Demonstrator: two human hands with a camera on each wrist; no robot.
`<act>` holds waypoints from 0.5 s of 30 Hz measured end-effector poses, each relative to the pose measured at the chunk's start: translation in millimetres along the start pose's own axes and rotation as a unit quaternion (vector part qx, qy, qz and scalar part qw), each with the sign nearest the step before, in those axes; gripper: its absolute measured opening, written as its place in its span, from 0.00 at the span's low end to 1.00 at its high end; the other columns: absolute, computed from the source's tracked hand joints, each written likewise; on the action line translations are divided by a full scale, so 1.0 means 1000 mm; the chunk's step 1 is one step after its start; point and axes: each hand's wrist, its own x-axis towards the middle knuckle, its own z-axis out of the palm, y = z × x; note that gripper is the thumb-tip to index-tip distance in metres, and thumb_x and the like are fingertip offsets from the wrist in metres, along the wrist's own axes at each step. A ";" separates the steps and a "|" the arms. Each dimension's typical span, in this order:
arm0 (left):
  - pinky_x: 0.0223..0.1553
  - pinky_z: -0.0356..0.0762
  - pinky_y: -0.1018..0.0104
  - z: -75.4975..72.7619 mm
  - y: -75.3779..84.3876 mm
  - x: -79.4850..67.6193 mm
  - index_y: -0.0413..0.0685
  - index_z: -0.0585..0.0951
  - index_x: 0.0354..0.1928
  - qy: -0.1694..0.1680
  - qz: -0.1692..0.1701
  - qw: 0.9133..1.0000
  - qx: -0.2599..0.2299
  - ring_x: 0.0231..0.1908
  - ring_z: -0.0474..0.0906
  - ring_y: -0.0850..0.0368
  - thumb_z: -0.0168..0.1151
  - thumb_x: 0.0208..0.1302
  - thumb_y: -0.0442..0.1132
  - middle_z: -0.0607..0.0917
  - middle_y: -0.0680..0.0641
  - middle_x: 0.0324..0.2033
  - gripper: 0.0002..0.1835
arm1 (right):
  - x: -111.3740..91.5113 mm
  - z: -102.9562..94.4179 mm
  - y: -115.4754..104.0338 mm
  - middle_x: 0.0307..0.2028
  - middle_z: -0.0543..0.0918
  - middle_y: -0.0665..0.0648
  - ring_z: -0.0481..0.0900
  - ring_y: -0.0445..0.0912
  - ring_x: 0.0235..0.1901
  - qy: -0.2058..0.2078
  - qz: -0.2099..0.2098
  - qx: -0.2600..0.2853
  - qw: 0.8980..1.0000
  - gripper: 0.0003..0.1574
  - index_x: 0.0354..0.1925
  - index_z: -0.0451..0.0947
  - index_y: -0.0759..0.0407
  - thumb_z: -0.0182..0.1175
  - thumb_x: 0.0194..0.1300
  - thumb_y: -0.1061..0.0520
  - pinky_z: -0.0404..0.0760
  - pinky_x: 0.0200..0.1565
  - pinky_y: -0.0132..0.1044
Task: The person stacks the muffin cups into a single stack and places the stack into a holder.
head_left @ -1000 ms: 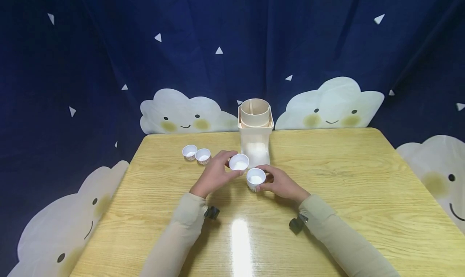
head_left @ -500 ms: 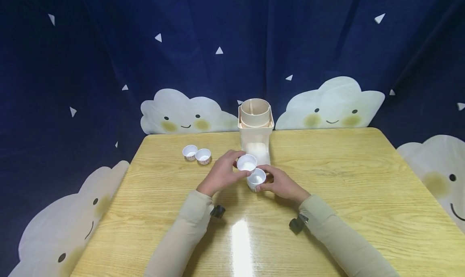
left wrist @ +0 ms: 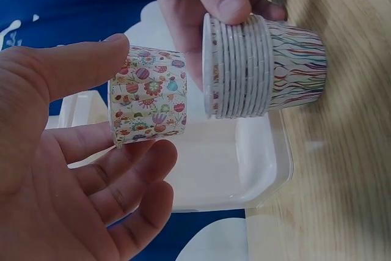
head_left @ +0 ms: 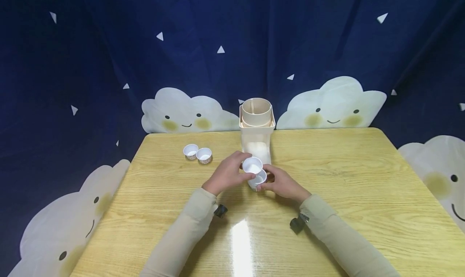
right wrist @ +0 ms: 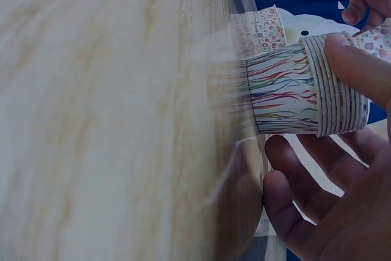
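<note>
Left hand pinches a floral-print paper cup between thumb and fingers, with the outer fingers loosely curled below it. Right hand grips the cup stack round its rims, thumb one side, fingers the other. Stack is nested, upright on the wooden table, with wavy coloured lines on its lowest cup. Floral cup sits right over the stack's mouth (can't tell if they're touching). Beige plastic holder stands just behind both. Two small cups sit side by side on the table, off to the left. Blue cloud-print curtain at the back.
</note>
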 end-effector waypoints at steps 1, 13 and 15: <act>0.46 0.78 0.63 0.000 0.001 0.000 0.45 0.77 0.62 -0.001 0.004 1.000 0.007 0.45 0.80 0.51 0.72 0.57 0.46 0.82 0.45 0.51 0.30 | 0.000 0.000 0.000 0.49 0.84 0.59 0.84 0.48 0.46 0.000 0.001 -0.001 1.000 0.34 0.60 0.73 0.54 0.73 0.57 0.53 0.80 0.50 0.41; 0.52 0.79 0.59 0.002 0.002 0.011 0.43 0.76 0.63 -0.045 0.033 0.996 0.076 0.49 0.79 0.53 0.71 0.58 0.47 0.81 0.46 0.53 0.32 | 0.001 0.000 0.003 0.49 0.83 0.59 0.82 0.49 0.45 0.003 -0.003 -0.011 1.000 0.36 0.62 0.73 0.55 0.73 0.57 0.53 0.79 0.51 0.43; 0.52 0.79 0.59 0.001 0.001 0.013 0.43 0.76 0.62 -0.052 0.040 0.995 0.078 0.49 0.79 0.53 0.71 0.58 0.47 0.82 0.45 0.53 0.31 | 0.000 -0.001 0.002 0.49 0.83 0.59 0.82 0.48 0.45 0.003 -0.002 -0.014 1.000 0.36 0.62 0.73 0.56 0.73 0.57 0.53 0.79 0.51 0.43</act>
